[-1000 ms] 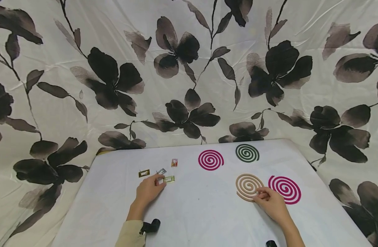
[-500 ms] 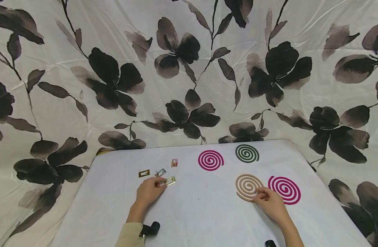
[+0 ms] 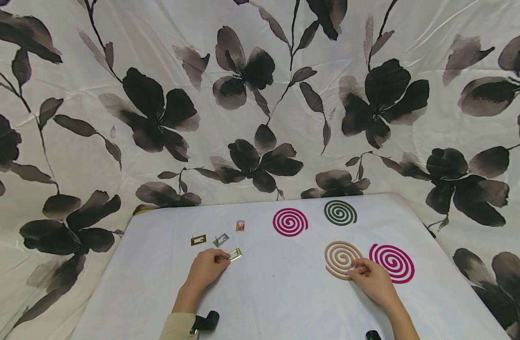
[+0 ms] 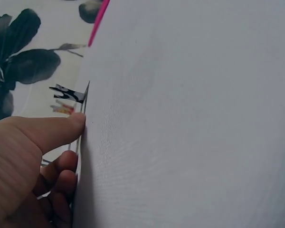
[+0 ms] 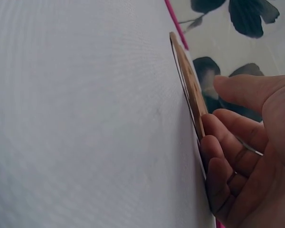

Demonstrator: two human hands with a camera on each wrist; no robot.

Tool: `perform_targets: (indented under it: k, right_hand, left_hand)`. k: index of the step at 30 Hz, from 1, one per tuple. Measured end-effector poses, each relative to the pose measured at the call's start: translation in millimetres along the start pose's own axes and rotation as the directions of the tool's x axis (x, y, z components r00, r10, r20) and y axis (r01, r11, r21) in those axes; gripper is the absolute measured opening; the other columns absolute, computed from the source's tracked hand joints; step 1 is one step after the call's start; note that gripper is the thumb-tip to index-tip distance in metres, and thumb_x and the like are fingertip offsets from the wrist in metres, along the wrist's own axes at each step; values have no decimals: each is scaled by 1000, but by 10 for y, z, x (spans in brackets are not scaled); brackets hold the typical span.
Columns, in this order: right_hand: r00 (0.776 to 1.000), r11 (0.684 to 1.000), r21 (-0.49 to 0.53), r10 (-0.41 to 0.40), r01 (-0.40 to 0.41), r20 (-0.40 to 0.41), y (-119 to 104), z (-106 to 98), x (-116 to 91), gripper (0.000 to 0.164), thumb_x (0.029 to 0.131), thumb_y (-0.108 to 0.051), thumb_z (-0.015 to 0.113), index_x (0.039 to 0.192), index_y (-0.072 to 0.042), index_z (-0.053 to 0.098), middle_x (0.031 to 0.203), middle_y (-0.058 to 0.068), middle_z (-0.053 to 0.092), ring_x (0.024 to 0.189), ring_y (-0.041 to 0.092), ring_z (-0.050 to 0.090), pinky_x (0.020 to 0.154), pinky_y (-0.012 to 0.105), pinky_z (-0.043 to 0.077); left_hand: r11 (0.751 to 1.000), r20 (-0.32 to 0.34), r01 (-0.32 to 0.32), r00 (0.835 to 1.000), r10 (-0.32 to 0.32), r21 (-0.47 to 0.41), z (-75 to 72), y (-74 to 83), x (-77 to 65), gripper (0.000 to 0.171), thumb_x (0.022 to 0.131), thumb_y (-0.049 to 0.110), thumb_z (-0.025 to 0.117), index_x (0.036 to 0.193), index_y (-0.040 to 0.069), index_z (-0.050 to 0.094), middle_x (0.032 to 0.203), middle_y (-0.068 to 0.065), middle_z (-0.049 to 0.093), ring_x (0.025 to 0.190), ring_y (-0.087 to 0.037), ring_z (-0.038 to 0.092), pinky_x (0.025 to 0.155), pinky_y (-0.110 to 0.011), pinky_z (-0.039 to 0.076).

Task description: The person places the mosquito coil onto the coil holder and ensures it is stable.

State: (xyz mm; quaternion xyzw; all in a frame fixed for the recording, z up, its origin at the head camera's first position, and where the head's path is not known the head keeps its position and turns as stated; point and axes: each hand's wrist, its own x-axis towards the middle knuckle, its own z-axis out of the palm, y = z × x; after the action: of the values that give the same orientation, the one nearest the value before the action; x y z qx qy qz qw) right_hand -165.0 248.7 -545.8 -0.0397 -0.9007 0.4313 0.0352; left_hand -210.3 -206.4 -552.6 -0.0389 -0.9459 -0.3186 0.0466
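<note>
My left hand [image 3: 206, 269] pinches a small gold-coloured metal coil stand [image 3: 235, 255] between thumb and fingers, close to the white tabletop. A silver stand [image 3: 220, 240] and a darker gold one [image 3: 198, 240] lie just beyond it. In the left wrist view, the thumb [image 4: 69, 127] presses against a thin metal edge. My right hand [image 3: 372, 278] rests at the lower right rim of a tan mosquito coil [image 3: 342, 259]. In the right wrist view, loosely bent fingers touch the coil's edge [image 5: 192, 90], while the thumb [image 5: 242, 90] stands apart from it.
Two magenta coils [image 3: 289, 222] lie at the back middle and right of the tan one. A green coil [image 3: 340, 212] is at the back right. A small red-and-white packet [image 3: 240, 225] sits behind the stands. A floral cloth [image 3: 260, 104] hangs behind the table [image 3: 277, 302].
My left hand has drawn the gold stand slightly toward me and away from the silver stand, tilting it. The right hand and the tan coil have stayed in place.
</note>
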Motion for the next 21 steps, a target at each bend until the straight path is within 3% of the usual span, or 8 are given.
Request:
perform_targets:
  k: [8,21]
  right_hand:
    - [999,1000,-4,22,-22,24,-22,-2,-6,27,86,-17,74,108,-1,69,80,1,62,73,12,55,62,23,46]
    - [1000,1000,-11,25,-25,15,-47,-16,-18,28,85,-16,75,108,0,69,79,1,61,71,11,55,61,22,46]
  left_hand:
    - [999,23,8,1000,-7,-53,11,50,-103,8,80,7,78,87,10,75,71,5,57,66,-12,49,59,-30,42]
    - [995,22,48,999,-46,-83,19,122,-232,6,80,13,78,86,13,75,73,6,55,66,-12,47,58,-28,40]
